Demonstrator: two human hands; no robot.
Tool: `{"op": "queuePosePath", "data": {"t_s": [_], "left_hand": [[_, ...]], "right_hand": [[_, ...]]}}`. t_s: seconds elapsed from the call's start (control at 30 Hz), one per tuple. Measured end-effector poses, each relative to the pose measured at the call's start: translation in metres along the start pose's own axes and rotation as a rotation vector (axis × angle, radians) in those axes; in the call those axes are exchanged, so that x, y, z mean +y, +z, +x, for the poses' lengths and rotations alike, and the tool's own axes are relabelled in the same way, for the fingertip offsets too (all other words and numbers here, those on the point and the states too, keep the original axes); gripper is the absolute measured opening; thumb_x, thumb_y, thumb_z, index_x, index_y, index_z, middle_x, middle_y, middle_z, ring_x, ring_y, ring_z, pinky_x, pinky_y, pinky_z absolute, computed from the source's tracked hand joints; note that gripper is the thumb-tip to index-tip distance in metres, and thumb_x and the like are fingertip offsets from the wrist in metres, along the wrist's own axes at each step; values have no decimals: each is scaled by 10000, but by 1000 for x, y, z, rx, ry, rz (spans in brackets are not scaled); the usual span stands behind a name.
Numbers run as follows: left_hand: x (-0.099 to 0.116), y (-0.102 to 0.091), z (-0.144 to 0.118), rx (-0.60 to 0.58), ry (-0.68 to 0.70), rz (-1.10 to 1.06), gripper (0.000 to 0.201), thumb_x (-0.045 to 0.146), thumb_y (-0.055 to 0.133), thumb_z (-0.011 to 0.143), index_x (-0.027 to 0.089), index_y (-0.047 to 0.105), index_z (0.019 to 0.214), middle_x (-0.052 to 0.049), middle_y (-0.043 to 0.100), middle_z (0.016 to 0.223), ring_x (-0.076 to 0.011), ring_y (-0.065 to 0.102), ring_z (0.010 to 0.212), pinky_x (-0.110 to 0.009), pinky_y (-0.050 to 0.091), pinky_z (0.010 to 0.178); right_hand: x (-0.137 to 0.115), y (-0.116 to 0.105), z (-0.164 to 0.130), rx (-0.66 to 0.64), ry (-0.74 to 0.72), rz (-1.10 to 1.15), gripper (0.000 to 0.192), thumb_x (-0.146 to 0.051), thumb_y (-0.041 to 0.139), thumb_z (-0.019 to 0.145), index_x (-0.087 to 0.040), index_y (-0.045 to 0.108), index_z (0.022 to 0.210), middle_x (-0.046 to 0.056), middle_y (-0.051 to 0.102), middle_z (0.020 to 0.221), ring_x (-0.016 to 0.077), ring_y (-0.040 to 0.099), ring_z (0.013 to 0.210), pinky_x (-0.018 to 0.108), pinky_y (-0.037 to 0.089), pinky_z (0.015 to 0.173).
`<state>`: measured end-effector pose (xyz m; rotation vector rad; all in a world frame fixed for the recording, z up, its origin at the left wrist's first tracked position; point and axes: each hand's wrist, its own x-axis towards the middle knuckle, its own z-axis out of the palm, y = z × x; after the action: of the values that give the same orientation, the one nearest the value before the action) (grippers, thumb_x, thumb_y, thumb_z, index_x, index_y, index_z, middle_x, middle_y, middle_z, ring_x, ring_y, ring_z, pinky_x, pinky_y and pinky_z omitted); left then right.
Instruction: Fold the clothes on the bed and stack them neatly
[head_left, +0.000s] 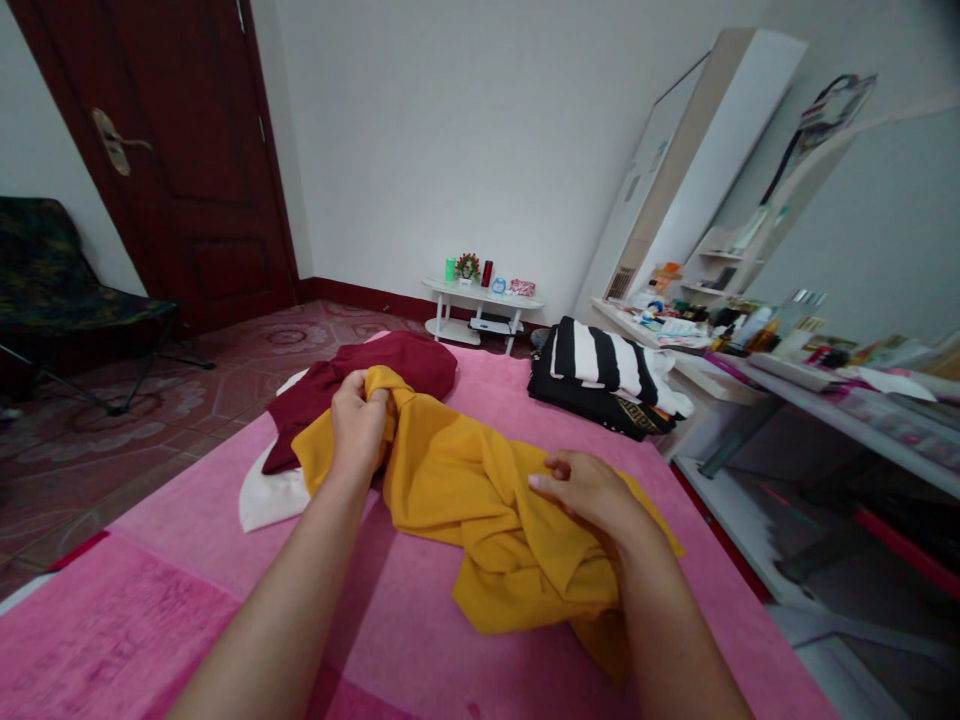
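A mustard-yellow garment (450, 465) lies crumpled across the pink bed cover, its exact kind hidden by the folds. My left hand (360, 415) pinches its upper left part and holds that bit raised off the bed. Over the garment's right portion hovers my right hand (589, 490), thumb and forefinger apart; its other fingers are partly hidden. Behind my left hand rests a dark red garment (397, 355), with a white cloth (270, 500) sticking out beneath it.
A folded black-and-white striped garment (600, 355) tops a black one (585, 405) at the bed's far right. A cluttered dressing table (720, 375) runs along the right side. A small white table (480, 295) stands by the far wall, and a folding chair (67, 290) at left.
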<state>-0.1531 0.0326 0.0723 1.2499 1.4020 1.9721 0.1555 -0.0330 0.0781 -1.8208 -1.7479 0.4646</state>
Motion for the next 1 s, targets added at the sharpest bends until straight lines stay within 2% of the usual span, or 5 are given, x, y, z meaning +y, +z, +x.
{"op": "queuePosePath", "data": {"t_s": [0.33, 0.57, 0.67, 0.83, 1.0], "left_hand": [[17, 12, -9, -116, -54, -145, 153, 229, 535, 687, 183, 598, 819, 38, 579, 688, -97, 507, 564, -180, 387, 534], [19, 12, -11, -118, -24, -87, 150, 216, 541, 687, 166, 615, 808, 18, 595, 697, -120, 539, 625, -195, 414, 569], [19, 11, -9, -94, 9, -148, 160, 212, 544, 708, 172, 612, 847, 15, 606, 762, -113, 546, 664, -185, 419, 597], [17, 9, -2, 92, 1, -352, 202, 198, 545, 721, 190, 589, 917, 27, 598, 817, -93, 553, 694, -182, 443, 669], [24, 15, -6, 170, 43, -473, 210, 194, 524, 765, 203, 577, 969, 13, 608, 893, -90, 576, 766, -183, 463, 717]], "right_hand": [[14, 30, 13, -62, -15, -237, 943, -290, 742, 592, -194, 316, 1428, 144, 329, 1472, 288, 367, 1313, 387, 320, 1035], [12, 20, 14, 33, -21, -138, 403, -263, 709, 622, -179, 678, 1015, 92, 694, 948, 275, 623, 929, 370, 438, 838], [3, -5, 11, 302, -48, -55, 192, -349, 615, 737, -185, 688, 804, 51, 678, 764, 225, 621, 757, 333, 459, 725], [-22, -47, -3, 1129, -259, 341, 205, -308, 546, 813, -154, 614, 930, 64, 643, 975, 204, 605, 935, 354, 459, 854], [-42, -55, -13, 1305, -403, 644, 135, -183, 537, 801, -213, 468, 913, -18, 585, 866, 159, 630, 841, 350, 489, 810]]}}
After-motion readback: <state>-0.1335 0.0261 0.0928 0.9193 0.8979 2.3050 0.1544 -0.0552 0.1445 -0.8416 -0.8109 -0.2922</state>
